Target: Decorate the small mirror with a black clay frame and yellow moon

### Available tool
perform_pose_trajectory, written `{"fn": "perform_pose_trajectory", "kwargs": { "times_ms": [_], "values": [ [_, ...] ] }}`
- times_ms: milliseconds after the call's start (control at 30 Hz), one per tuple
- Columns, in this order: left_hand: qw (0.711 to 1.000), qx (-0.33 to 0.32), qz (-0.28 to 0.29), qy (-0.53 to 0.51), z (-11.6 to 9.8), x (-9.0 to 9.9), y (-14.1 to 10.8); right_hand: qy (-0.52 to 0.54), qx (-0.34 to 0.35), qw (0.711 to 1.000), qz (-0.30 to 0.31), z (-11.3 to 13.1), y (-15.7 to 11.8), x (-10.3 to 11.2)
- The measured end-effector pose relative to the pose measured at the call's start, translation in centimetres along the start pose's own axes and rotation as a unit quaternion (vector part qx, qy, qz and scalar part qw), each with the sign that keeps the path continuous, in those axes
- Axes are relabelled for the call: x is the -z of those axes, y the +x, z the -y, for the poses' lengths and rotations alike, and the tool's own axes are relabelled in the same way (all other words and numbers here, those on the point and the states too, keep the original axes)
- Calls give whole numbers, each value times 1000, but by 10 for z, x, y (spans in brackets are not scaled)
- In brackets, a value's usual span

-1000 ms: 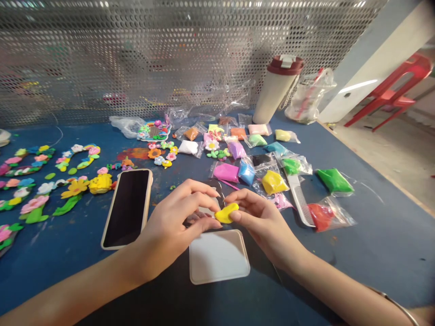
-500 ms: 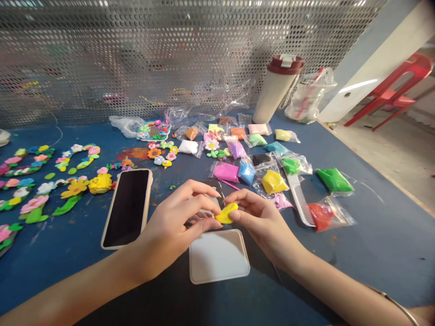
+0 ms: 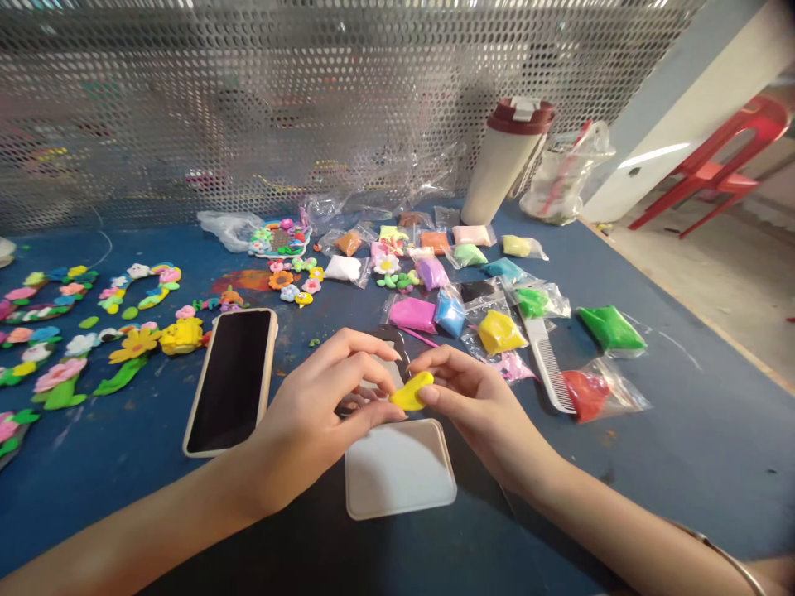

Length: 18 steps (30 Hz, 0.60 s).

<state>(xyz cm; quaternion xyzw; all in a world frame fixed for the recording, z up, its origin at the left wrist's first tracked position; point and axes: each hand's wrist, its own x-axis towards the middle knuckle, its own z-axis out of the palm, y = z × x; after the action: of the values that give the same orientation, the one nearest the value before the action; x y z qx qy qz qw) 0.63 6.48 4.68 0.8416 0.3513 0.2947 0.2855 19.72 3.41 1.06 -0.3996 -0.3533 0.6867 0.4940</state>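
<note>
A flattened piece of yellow modelling clay (image 3: 412, 392) is pinched between my two hands, above the far edge of a small white board (image 3: 401, 470). My left hand (image 3: 339, 389) grips its left end with thumb and fingertips. On the clay's right end, my right hand (image 3: 469, 389) presses with thumb and index finger. Just behind the fingers lies a dark, wavy-edged object (image 3: 392, 341), mostly covered by my left hand, so its kind is unclear.
A phone (image 3: 231, 381) lies left. Bagged clay (image 3: 500, 331), a white comb (image 3: 550, 364) and a tumbler (image 3: 508, 161) are beyond and to the right. Finished clay flowers (image 3: 137, 341) spread across the left. A perforated metal panel (image 3: 248, 108) stands at the back.
The fingers of my left hand have shifted slightly on the yellow clay, which looks a bit longer and tilted. My right hand keeps nearly the same place.
</note>
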Motion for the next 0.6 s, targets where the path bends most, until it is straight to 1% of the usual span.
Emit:
{"fn": "perform_pose_trajectory", "kwargs": {
  "times_ms": [133, 267, 367, 600],
  "values": [
    [1000, -3, -8, 0, -1, 0, 0, 4, 1, 1000, -1, 1, 0, 0],
    [1000, -19, -1, 5, -1, 0, 0, 2, 1, 1000, 0, 2, 0, 0],
    [1000, -19, 1, 4, -1, 0, 0, 0, 1, 1000, 2, 1, -1, 0],
    [999, -15, -26, 14, -1, -1, 0, 0, 8, 1000, -2, 0, 0, 0]
  ]
}}
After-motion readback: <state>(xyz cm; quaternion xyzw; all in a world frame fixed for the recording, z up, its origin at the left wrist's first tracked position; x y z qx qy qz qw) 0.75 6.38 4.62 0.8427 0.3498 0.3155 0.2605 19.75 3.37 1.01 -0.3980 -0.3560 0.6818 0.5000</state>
